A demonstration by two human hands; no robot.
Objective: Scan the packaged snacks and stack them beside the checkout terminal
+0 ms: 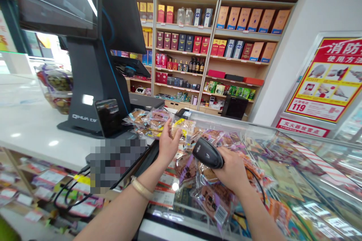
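My left hand (167, 144) grips a clear snack packet (185, 128) with a yellow label and holds it up above the counter. My right hand (232, 169) is wrapped round a black barcode scanner (207, 153), whose head points toward that packet. A black cable runs from the scanner past my right wrist. Under both hands several more clear snack packets (210, 196) lie piled on the glass counter (316, 165). A gold bracelet sits on my left wrist.
A black point-of-sale terminal (90, 71) with its screen (56, 0) stands on the white counter (28, 128) to the left, cables hanging below it. Shelves of boxed goods and bottles (215, 45) fill the back wall. A red fire-safety poster (330, 79) hangs at the right.
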